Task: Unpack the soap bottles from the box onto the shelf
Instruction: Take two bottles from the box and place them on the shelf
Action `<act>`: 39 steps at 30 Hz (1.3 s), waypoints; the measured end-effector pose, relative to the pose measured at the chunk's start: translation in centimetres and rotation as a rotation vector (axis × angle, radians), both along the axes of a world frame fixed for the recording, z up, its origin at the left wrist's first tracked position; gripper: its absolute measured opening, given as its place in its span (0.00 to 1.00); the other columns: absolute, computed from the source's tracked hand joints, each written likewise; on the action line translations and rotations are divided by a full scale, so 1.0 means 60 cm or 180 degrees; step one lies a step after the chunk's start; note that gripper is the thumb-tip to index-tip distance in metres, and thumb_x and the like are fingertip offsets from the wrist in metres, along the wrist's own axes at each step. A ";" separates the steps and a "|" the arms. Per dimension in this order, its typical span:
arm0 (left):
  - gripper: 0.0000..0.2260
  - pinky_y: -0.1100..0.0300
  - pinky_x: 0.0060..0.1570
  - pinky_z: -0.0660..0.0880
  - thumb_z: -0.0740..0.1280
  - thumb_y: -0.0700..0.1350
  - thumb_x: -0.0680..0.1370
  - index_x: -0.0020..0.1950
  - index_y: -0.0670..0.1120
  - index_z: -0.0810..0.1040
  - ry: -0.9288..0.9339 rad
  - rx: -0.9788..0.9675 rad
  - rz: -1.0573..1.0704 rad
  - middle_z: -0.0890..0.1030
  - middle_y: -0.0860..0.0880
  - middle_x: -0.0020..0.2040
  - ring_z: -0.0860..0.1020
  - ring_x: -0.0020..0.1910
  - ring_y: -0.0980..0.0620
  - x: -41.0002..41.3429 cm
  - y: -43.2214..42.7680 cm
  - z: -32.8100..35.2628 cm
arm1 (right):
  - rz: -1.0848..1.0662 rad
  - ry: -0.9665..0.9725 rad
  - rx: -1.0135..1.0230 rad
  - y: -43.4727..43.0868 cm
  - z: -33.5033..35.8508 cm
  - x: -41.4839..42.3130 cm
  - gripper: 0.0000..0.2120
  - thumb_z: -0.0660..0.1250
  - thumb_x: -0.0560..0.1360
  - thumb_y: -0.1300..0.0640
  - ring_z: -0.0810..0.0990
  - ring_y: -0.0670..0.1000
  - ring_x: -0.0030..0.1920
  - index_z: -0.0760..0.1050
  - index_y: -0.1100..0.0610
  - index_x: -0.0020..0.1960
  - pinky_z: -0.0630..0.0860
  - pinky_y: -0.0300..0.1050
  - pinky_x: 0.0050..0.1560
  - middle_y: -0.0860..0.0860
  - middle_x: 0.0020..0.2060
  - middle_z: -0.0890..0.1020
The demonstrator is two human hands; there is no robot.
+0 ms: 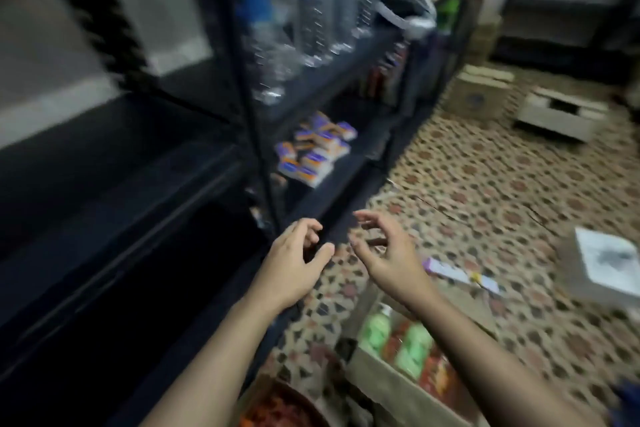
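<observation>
Blur leaves every label unreadable; the soap bottles (375,328), green and red, stand upright with pump tops up in the open cardboard box (388,388) on the near floor, right of the dark shelf (114,163); left hand (294,260) and right hand (384,253) hover beyond the box, fingers loosely curled, holding nothing; water bottles (311,10) and small packets (315,152) fill the farther shelves; a flat carton (460,274) lies just behind the box.

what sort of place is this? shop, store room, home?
Likely a small shop's stockroom: dark metal shelving stocked with water bottles and stacked small packs, plus an open cardboard box of soap bottles on the patterned floor.
</observation>
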State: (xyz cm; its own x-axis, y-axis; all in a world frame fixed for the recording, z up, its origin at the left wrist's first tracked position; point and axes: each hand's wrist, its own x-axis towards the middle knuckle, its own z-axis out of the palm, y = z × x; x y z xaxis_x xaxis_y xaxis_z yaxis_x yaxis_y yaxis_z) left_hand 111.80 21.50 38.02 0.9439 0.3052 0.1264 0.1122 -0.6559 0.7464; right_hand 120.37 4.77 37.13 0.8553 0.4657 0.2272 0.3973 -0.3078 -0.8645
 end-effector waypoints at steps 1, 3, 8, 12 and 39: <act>0.10 0.61 0.51 0.70 0.68 0.53 0.77 0.57 0.55 0.72 0.0300 -0.0037 -0.0251 0.75 0.57 0.50 0.75 0.51 0.59 0.035 -0.037 -0.035 | -0.0249 0.0147 -0.0090 -0.050 -0.035 0.020 0.15 0.68 0.75 0.54 0.77 0.42 0.56 0.74 0.46 0.61 0.78 0.48 0.55 0.44 0.56 0.78; 0.13 0.61 0.53 0.70 0.67 0.53 0.78 0.60 0.53 0.72 0.0844 -0.0048 -0.0578 0.74 0.56 0.52 0.74 0.52 0.57 0.076 -0.089 -0.088 | -0.0562 0.0459 -0.0278 -0.122 -0.090 0.041 0.14 0.69 0.76 0.56 0.77 0.43 0.56 0.74 0.46 0.60 0.78 0.46 0.56 0.44 0.56 0.78; 0.14 0.58 0.54 0.72 0.65 0.54 0.78 0.62 0.52 0.70 0.1932 -0.0069 -0.1231 0.75 0.55 0.53 0.75 0.52 0.54 0.175 -0.220 -0.268 | -0.1313 0.1219 -0.0889 -0.290 -0.268 0.090 0.15 0.71 0.75 0.56 0.78 0.46 0.54 0.75 0.54 0.62 0.74 0.41 0.55 0.46 0.54 0.79; 0.13 0.57 0.55 0.75 0.67 0.54 0.78 0.60 0.57 0.69 0.2497 -0.0324 -0.1296 0.76 0.54 0.55 0.77 0.53 0.55 0.234 -0.271 -0.422 | -0.1820 0.1912 -0.1133 -0.366 -0.413 0.121 0.18 0.71 0.75 0.56 0.78 0.47 0.54 0.74 0.56 0.64 0.69 0.35 0.51 0.48 0.52 0.79; 0.43 0.49 0.70 0.66 0.73 0.54 0.69 0.78 0.43 0.56 0.4084 -0.0913 0.0589 0.65 0.40 0.74 0.67 0.70 0.40 0.399 -0.355 -1.229 | -0.2570 0.3546 -0.2662 -0.305 -1.123 0.250 0.59 0.72 0.68 0.33 0.59 0.59 0.73 0.44 0.66 0.78 0.63 0.51 0.70 0.60 0.74 0.59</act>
